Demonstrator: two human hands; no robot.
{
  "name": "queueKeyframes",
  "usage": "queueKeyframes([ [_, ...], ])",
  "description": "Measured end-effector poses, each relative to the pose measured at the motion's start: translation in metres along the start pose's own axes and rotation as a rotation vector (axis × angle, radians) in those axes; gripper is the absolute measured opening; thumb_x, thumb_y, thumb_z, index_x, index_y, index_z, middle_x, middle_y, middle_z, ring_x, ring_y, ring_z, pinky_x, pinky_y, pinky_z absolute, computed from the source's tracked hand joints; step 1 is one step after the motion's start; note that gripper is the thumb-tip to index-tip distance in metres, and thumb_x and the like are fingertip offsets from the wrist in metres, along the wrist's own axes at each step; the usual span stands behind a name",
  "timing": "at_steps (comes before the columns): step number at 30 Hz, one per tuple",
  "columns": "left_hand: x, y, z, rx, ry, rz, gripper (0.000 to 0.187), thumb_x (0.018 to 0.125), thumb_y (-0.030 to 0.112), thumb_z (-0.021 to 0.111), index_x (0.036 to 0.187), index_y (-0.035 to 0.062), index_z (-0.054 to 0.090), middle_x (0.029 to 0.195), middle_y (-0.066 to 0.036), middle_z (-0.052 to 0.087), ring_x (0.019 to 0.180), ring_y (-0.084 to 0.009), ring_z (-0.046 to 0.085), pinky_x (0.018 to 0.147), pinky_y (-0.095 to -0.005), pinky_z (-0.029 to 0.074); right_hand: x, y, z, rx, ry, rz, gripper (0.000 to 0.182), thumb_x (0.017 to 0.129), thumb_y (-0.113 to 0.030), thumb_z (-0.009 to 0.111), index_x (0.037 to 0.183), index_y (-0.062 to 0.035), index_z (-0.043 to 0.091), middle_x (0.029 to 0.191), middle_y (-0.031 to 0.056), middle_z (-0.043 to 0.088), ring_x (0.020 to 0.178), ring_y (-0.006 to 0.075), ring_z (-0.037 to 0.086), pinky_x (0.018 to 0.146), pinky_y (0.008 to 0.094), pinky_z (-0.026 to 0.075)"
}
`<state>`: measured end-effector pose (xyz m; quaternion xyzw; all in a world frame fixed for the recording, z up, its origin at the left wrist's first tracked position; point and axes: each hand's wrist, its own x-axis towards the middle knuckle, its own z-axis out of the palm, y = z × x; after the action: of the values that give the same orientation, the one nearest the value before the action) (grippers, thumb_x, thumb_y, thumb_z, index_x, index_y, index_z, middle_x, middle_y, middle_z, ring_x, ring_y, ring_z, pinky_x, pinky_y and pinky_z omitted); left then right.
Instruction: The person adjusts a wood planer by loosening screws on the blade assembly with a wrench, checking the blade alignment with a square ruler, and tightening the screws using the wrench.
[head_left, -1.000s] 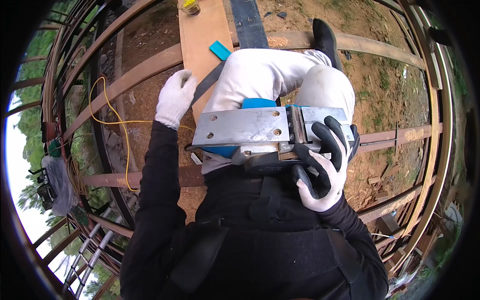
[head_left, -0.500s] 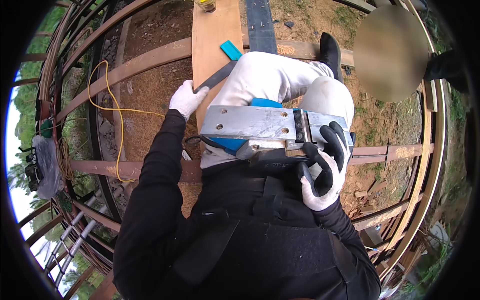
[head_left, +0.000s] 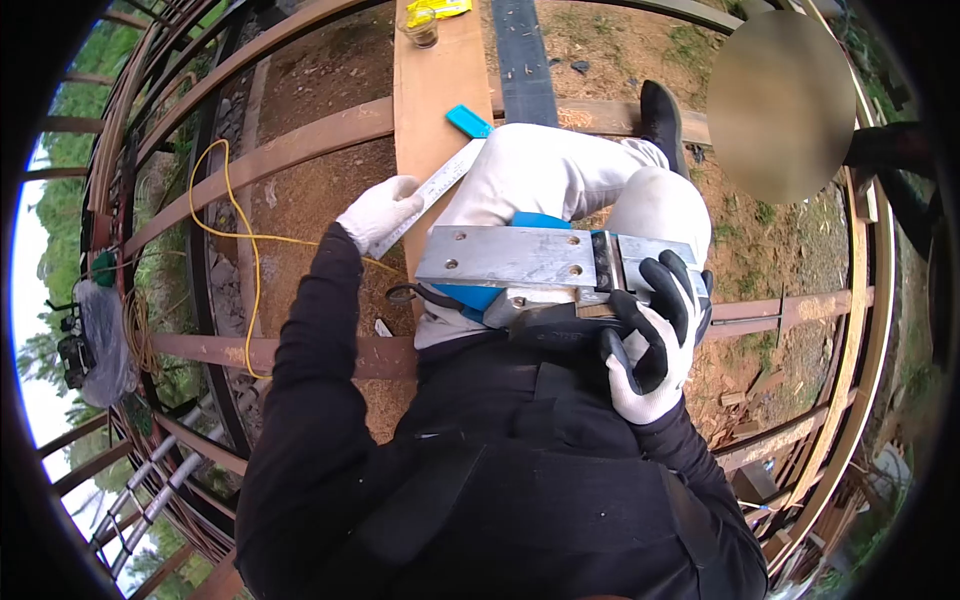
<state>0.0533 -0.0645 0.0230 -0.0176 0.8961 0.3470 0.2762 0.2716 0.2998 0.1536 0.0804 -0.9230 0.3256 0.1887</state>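
My left hand [head_left: 381, 212], in a white glove, grips the blade of a try square [head_left: 432, 192] whose teal handle lies by my knee. The blade shows silver with markings, over a wooden board [head_left: 440, 75]. An electric planer [head_left: 505, 255] rests upside down across my lap, metal sole and cutter slot facing up. With its black-coated fingers curled over the planer's right end, my right hand [head_left: 655, 350] holds it. Part of the planer's blue body shows under the sole, and a short piece of black cord sticks out at its left.
A glass jar [head_left: 424, 32] and a yellow packet [head_left: 438, 10] sit on the board's far end. A yellow cord [head_left: 256, 260] runs over the ground at left. Wooden beams [head_left: 265, 165] cross below me. A person in dark clothing [head_left: 895, 150] is at the right.
The square's blade has turned in my left hand, from dark to silver. My right hand stays on the planer. The view has shifted slightly, bringing the yellow packet further in.
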Motion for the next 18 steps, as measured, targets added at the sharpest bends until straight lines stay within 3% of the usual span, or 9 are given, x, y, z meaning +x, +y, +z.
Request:
queueKeyframes([
  [2, -0.008, 0.014, -0.014, -0.060, -0.294, 0.243, 0.060, 0.096, 0.025, 0.064, 0.146, -0.0056, 0.050, 0.135, -0.024, 0.064, 0.124, -0.0283, 0.062, 0.107, -0.0364, 0.048, -0.001, 0.003, 0.000, 0.019, -0.016, -0.011, 0.050, 0.072, -0.024, 0.077, 0.120, -0.0146, 0.070, 0.143, 0.0182, 0.058, 0.141, 0.0451, 0.046, 0.117, 0.0672, 0.021],
  [4, -0.005, 0.015, -0.017, -0.186, -0.329, 0.376, 0.064, 0.093, 0.016, 0.059, 0.150, -0.0069, 0.044, 0.142, -0.021, 0.060, 0.133, -0.0250, 0.055, 0.113, -0.0338, 0.042, -0.007, 0.008, 0.007, 0.135, 0.072, -0.045, 0.056, 0.073, -0.026, 0.078, 0.126, -0.0132, 0.064, 0.144, 0.0215, 0.056, 0.141, 0.0498, 0.045, 0.116, 0.0707, 0.021],
  [5, -0.014, 0.038, -0.024, -0.218, -0.352, 0.316, 0.063, 0.091, 0.014, 0.057, 0.149, -0.0076, 0.045, 0.139, -0.018, 0.061, 0.130, -0.0234, 0.056, 0.112, -0.0343, 0.043, -0.002, 0.000, 0.003, 0.086, 0.061, -0.049, 0.059, 0.074, -0.010, 0.076, 0.128, -0.0147, 0.054, 0.141, 0.0224, 0.058, 0.139, 0.0502, 0.046, 0.115, 0.0673, 0.027],
  [9, 0.013, 0.035, -0.004, -0.567, -0.476, 0.114, 0.046, 0.090, 0.007, 0.056, 0.133, -0.0090, 0.059, 0.121, -0.015, 0.070, 0.106, -0.0231, 0.069, 0.097, -0.0362, 0.055, -0.006, 0.002, -0.003, 0.126, 0.033, -0.022, 0.065, 0.067, -0.019, 0.082, 0.128, -0.0138, 0.059, 0.145, 0.0221, 0.056, 0.141, 0.0506, 0.045, 0.117, 0.0738, 0.018],
  [10, 0.038, 0.012, 0.009, -0.596, -0.505, 0.049, 0.038, 0.093, 0.007, 0.056, 0.127, -0.0082, 0.063, 0.119, -0.015, 0.072, 0.106, -0.0231, 0.070, 0.095, -0.0367, 0.056, -0.004, 0.002, -0.006, 0.156, 0.012, -0.016, 0.063, 0.067, -0.020, 0.083, 0.126, -0.0139, 0.062, 0.146, 0.0202, 0.056, 0.142, 0.0494, 0.044, 0.118, 0.0736, 0.017],
  [12, 0.089, -0.041, 0.044, -0.306, -0.477, 0.217, 0.036, 0.103, 0.019, 0.057, 0.129, -0.0036, 0.064, 0.123, -0.015, 0.072, 0.108, -0.0215, 0.070, 0.094, -0.0371, 0.057, -0.005, 0.001, -0.009, 0.154, -0.067, 0.022, 0.057, 0.070, -0.021, 0.083, 0.126, -0.0160, 0.071, 0.150, 0.0164, 0.053, 0.146, 0.0465, 0.040, 0.118, 0.0730, 0.016],
  [13, 0.076, -0.018, 0.050, -0.475, -0.504, 0.041, 0.039, 0.107, 0.025, 0.056, 0.135, -0.0008, 0.062, 0.126, -0.014, 0.071, 0.108, -0.0212, 0.070, 0.094, -0.0373, 0.057, -0.005, 0.003, -0.010, 0.149, -0.077, 0.017, 0.057, 0.072, -0.021, 0.082, 0.128, -0.0170, 0.070, 0.150, 0.0154, 0.052, 0.146, 0.0459, 0.039, 0.118, 0.0730, 0.016],
  [16, 0.059, 0.008, 0.070, -0.867, -0.481, -0.004, 0.044, 0.108, 0.030, 0.056, 0.134, -0.0045, 0.061, 0.126, -0.014, 0.070, 0.112, -0.0217, 0.068, 0.095, -0.0359, 0.056, -0.007, 0.002, -0.007, 0.180, -0.058, 0.011, 0.052, 0.076, -0.023, 0.082, 0.126, -0.0179, 0.071, 0.146, 0.0153, 0.054, 0.144, 0.0457, 0.042, 0.116, 0.0756, 0.010],
  [18, 0.037, 0.023, 0.060, -0.355, -0.326, 0.254, 0.039, 0.106, 0.025, 0.058, 0.131, -0.0037, 0.063, 0.124, -0.015, 0.071, 0.106, -0.0216, 0.069, 0.091, -0.0345, 0.056, -0.008, 0.005, -0.003, 0.168, -0.039, -0.006, 0.052, 0.077, -0.023, 0.081, 0.127, -0.0175, 0.070, 0.148, 0.0146, 0.052, 0.146, 0.0453, 0.040, 0.116, 0.0752, 0.010],
])
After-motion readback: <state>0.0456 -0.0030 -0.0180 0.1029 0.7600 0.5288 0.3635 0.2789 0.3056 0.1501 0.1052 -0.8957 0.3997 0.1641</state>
